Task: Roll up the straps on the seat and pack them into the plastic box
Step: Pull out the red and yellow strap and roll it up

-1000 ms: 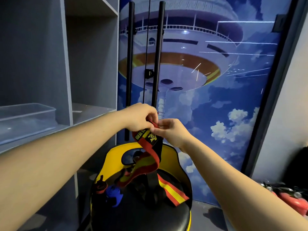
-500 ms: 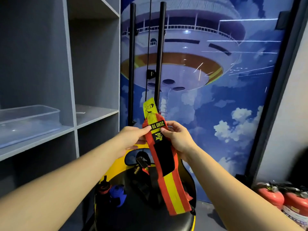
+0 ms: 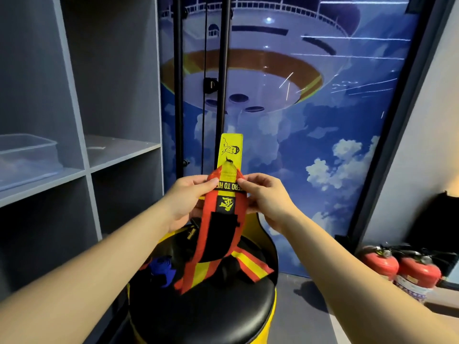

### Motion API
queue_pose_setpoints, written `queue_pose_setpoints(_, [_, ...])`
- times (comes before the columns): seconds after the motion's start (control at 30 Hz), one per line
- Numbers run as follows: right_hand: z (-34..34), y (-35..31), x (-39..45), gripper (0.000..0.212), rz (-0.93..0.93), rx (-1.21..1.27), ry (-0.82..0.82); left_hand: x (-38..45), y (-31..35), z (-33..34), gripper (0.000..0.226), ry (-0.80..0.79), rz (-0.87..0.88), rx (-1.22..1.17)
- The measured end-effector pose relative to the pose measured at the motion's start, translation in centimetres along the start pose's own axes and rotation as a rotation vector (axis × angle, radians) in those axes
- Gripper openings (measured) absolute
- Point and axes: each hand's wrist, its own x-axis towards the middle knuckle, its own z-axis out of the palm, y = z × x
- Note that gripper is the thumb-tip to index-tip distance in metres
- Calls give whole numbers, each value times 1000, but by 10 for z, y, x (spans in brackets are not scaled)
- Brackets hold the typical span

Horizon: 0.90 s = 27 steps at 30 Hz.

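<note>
Strap (image 3: 218,234) lettered "ZERO TO HE…", pinched between left hand (image 3: 185,202) and right hand (image 3: 267,199).

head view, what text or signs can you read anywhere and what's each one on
"ERO TO HE", upside down, thumbs hiding both ends: black band of the red and yellow strap.
Yellow character: black patch below that band.
Small print on the yellow seat back: too small.
Labels on the fire extinguishers: blurred.
</note>
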Motion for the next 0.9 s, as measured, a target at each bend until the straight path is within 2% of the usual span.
queue_pose_setpoints(0.13, [5, 9, -2, 7, 31, 49, -27, 2, -9, -13, 24, -83, -73, -58])
queue_pose_setpoints(0.27, [12, 43, 10, 9, 66, -24, -15, 15, -42, -21, 20, -74, -160, -45])
queue_pose_setpoints(0.4, [21, 112, 31, 6, 190, -79, -12, 38, -107, -29, 15, 23, -312, 38])
queue_pose_setpoints(0.57, [31, 220, 52, 10, 347, -293, 8, 67, -206, -43, 24, 179, -472, 228])
queue_pose_setpoints(0.7, [30, 282, 76, 22, 330, -327, 8, 86, -242, -51, 21, 250, -490, 172])
queue_pose_setpoints(0.9, [32, 289, 98, 15, 371, -253, -2, 118, -252, -59, 23, 248, -451, 115])
